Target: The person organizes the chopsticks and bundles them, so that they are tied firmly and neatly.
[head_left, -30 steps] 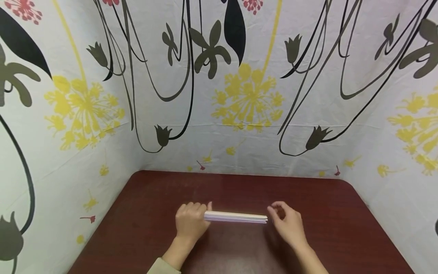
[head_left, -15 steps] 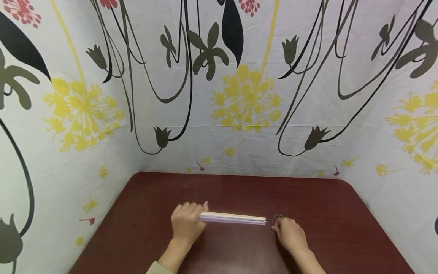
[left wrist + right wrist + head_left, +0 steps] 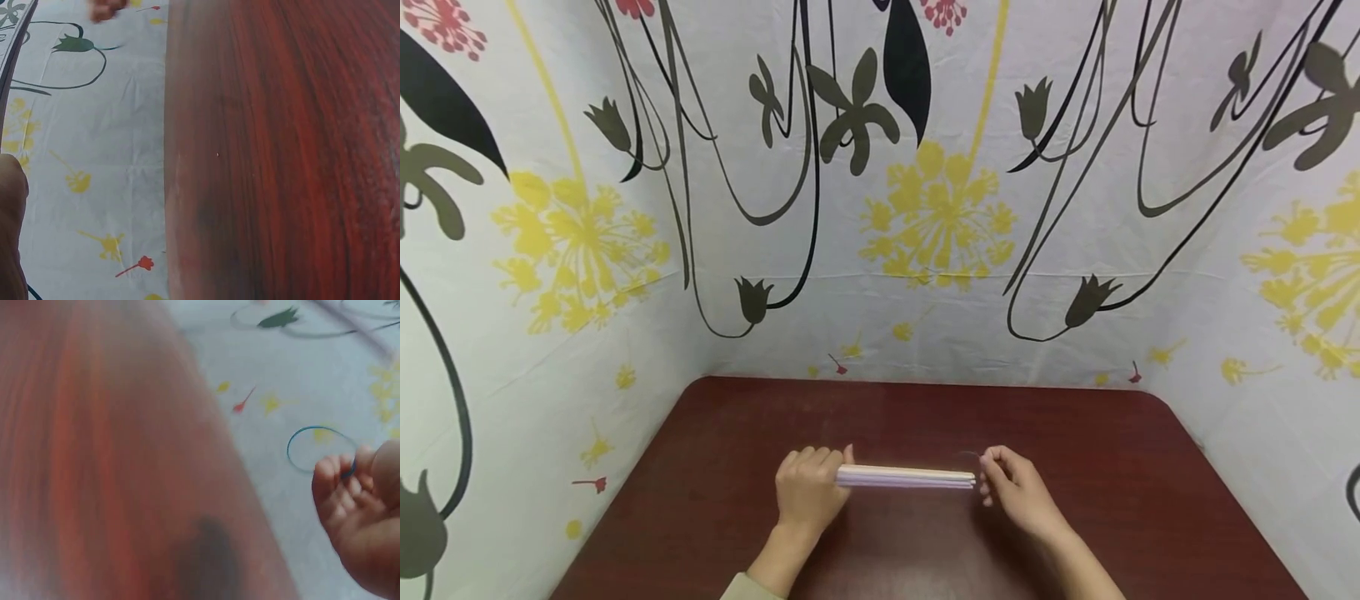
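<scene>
My left hand [image 3: 811,490] grips one end of a bundle of pale, slim sticks [image 3: 910,477], its thumb lying along the far side. The bundle is held level above the table, its free ends pointing right. Just beyond those ends, my right hand [image 3: 1021,492] pinches a thin elastic band [image 3: 304,430] between thumb and fingers. In the right wrist view the band hangs out as a blue-green loop, apart from the sticks. The left wrist view shows only part of the left thumb [image 3: 11,206] and the edge of the bundle [image 3: 14,56].
A dark red wood-grain table [image 3: 910,417] lies under both hands. White cloth [image 3: 850,350] printed with flowers and stems hangs around its back and sides.
My right hand drew back to the right with the band loop showing, then came left again to the stick ends. The left hand and bundle shifted slightly left.
</scene>
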Motion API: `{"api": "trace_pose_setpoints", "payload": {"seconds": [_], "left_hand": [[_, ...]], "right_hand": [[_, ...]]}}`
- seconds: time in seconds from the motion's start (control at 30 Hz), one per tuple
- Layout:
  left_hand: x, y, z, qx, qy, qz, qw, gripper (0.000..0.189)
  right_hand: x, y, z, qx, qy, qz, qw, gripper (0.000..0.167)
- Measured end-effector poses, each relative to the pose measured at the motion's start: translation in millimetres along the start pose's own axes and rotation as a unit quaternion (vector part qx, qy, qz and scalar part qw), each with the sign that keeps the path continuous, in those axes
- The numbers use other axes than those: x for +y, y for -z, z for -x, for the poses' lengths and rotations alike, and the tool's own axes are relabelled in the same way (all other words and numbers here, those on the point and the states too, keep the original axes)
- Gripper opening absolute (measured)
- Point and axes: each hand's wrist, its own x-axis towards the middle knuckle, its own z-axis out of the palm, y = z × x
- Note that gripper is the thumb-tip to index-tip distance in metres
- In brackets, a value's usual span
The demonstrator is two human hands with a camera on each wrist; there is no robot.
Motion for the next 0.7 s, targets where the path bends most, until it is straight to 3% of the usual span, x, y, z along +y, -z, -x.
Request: {"api": "trace_pose_setpoints", "payload": {"seconds": [0.17, 0.27, 0.43, 0.7], "left_hand": [[-1.0, -2.9, 2.1, -0.009, 0.004, -0.006, 0.9999, 0.052], [-1.4, -3.7, 2.4, -0.011, 0.008, -0.006, 0.9999, 0.052], [-2.8, -4.4, 2.9, -0.011, 0.019, -0.007, 0.9997, 0.052], [-3.2, -5.0, 4.3, -0.017, 0.027, -0.008, 0.9995, 0.051]], "right_hand": [[-22.2, 0.4, 2.4, -0.061, 0.110, -0.054, 0.9905, 0.020], [-30.1, 0.3, 4.7, -0.082, 0.142, -0.059, 0.9847, 0.015], [-34.4, 0.6, 8.2, -0.103, 0.170, -0.054, 0.9785, 0.011], [-29.4, 0.0, 11.7, -0.094, 0.167, -0.051, 0.9800, 0.010]]}}
